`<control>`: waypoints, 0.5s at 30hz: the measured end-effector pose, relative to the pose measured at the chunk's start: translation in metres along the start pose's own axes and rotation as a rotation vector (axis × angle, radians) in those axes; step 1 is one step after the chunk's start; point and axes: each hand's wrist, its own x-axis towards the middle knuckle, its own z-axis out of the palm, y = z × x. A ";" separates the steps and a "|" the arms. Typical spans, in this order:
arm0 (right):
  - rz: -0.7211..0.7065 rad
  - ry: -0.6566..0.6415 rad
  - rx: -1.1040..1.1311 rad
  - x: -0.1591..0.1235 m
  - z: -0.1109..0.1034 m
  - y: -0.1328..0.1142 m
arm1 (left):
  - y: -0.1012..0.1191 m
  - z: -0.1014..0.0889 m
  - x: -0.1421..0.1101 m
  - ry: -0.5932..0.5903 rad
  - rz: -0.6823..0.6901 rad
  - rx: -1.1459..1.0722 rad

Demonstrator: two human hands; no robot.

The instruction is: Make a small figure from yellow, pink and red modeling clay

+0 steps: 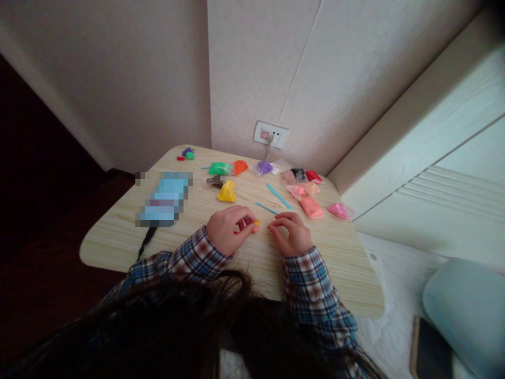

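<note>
Above the front half of the table, my left hand [232,229] pinches a small modelling clay piece [256,225], yellow on top and orange-pink below, between thumb and fingertips. A bit of red shows under its palm. To the right, my right hand [291,233] is closed with thumb and fingertips together; whatever it may hold is too small to make out. The two hands are a short gap apart. Just beyond the right fingers lies a thin blue modelling tool [265,208], and farther back a wider blue clay knife [278,196].
Bags of coloured clay lie along the back: green [220,168], yellow [226,191], purple [264,167], coral [312,207] and pink [341,210]. Small purple, green and red clay shapes [190,155] sit back left. A pixelated device [168,197] with a black strap lies left. A wall socket [271,134] holds a plug.
</note>
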 end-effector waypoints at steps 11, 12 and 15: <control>0.016 -0.047 -0.048 -0.004 0.002 0.003 | 0.001 -0.001 0.000 0.002 0.004 0.002; 0.017 -0.046 -0.051 -0.004 0.002 0.003 | 0.001 -0.001 -0.001 0.001 0.000 0.002; 0.018 -0.047 -0.068 -0.004 0.002 0.003 | 0.001 -0.001 -0.001 0.001 -0.002 0.006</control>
